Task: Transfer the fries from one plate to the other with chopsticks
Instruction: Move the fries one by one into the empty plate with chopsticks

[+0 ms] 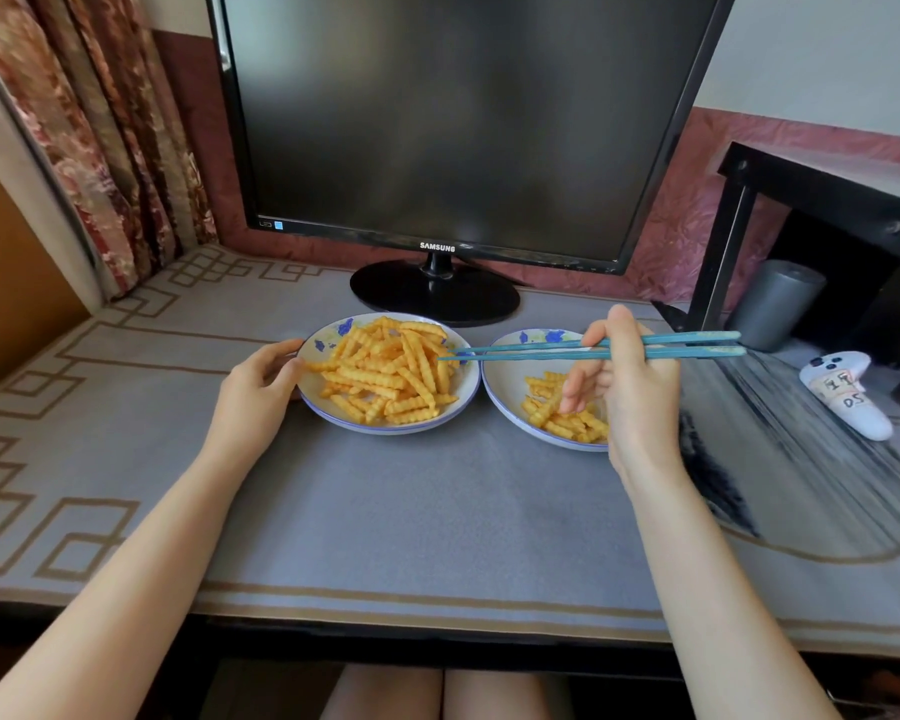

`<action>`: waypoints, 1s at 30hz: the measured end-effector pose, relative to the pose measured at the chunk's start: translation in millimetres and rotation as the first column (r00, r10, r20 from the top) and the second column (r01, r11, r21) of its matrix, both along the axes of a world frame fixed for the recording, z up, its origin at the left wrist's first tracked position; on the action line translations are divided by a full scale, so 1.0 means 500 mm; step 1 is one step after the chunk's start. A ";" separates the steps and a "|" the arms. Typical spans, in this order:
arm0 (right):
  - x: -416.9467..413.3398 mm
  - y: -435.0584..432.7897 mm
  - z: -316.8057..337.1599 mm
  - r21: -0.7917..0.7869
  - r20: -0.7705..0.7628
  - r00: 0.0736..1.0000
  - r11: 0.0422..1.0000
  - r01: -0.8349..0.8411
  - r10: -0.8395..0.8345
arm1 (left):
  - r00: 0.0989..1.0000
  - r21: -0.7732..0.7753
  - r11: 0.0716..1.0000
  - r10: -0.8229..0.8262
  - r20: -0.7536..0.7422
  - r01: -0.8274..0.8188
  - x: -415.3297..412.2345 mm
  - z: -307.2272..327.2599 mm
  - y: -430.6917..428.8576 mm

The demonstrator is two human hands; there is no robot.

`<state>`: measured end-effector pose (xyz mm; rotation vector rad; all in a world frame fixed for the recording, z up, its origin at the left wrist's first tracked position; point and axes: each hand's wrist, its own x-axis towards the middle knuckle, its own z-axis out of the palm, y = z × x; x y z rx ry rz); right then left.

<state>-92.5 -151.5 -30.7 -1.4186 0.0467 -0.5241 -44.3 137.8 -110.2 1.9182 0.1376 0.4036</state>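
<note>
Two white plates with blue rims sit side by side on the desk. The left plate [333, 414] carries a large heap of crinkle-cut fries [391, 374]. The right plate [505, 392] bears a smaller pile of fries [557, 415], partly hidden by my right hand. My left hand [261, 387] grips the left plate's left rim. My right hand [630, 387] holds a pair of blue chopsticks [531, 349] level above the right plate. Their tips reach over the right edge of the left plate, close together, with no fry between them.
A black monitor [453, 122] on a round stand [435, 293] rises just behind the plates. A black shelf [822, 200] with a grey cylinder [772, 304] stands at the right. A white game controller [848, 394] lies right of the plates. The desk's front edge [437, 615] is near me.
</note>
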 end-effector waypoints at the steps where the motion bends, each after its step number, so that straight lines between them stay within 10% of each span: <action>1: -0.001 -0.007 0.003 -0.004 0.009 1.000 1.000 0.004 -0.004 | 1.000 0.002 1.000 0.000 0.001 0.000 0.000 -0.001 0.000; 30: 0.019 -0.123 -0.003 -0.176 -0.017 0.983 0.968 0.178 -0.184 | 1.000 0.026 1.000 0.007 0.011 -0.008 0.000 0.002 -0.001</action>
